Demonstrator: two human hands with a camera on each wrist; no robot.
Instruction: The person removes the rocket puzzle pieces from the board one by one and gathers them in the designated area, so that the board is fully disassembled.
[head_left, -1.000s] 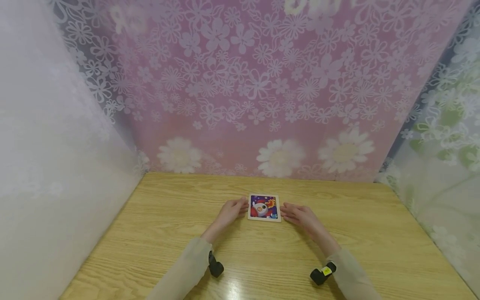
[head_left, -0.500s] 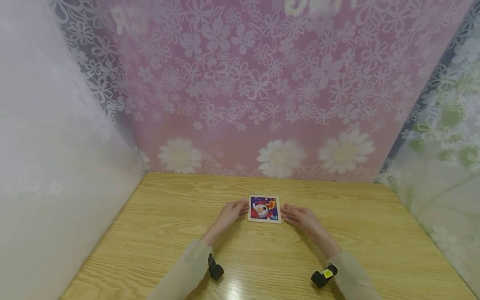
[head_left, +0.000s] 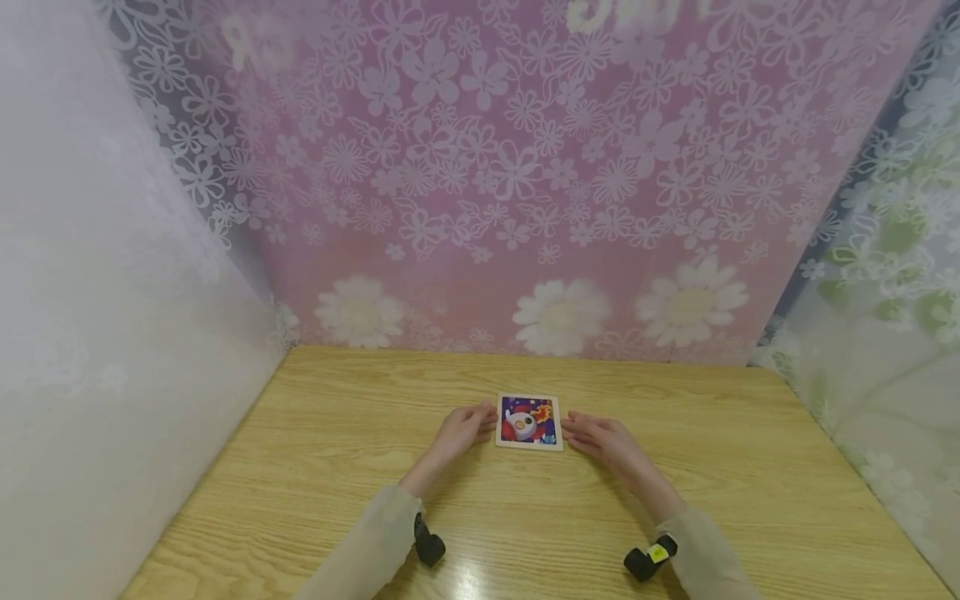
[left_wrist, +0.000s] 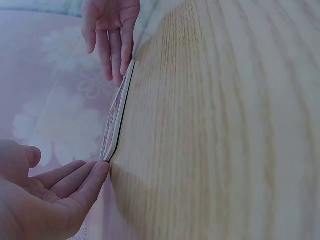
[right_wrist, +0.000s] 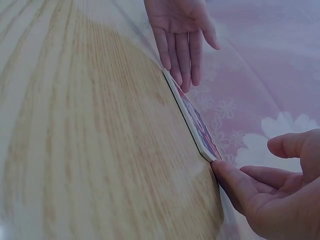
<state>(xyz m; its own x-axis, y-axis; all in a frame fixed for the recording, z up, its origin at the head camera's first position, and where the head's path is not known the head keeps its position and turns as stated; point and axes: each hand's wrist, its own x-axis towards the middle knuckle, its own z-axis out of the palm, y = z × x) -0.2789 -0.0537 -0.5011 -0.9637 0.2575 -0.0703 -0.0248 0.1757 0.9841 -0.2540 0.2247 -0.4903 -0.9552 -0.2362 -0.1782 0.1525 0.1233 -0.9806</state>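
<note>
A square picture board [head_left: 528,422] with a pale border lies face up on the wooden table, showing a white and red rocket with flames on purple. My left hand [head_left: 463,429] rests at its left side, fingers straight and fingertips right at the edge. On the opposite side my right hand [head_left: 607,439] does the same, thumb held up off the board. Seen from the left wrist, the board [left_wrist: 117,117] is a thin slab low on the table, between the fingertips of both hands. The right wrist view shows its near corner against my right fingertips [right_wrist: 218,167].
The wooden table [head_left: 300,467] ends at a pink flowered backdrop [head_left: 480,208]. A whitish sheet [head_left: 127,292] borders it on the left, a floral one [head_left: 892,275] on the right. Black wrist cameras sit on both sleeves, the left camera [head_left: 429,543] hanging inward.
The picture board has slid slightly toward me, with both hands moving along at its sides. Their finger pose stays the same.
</note>
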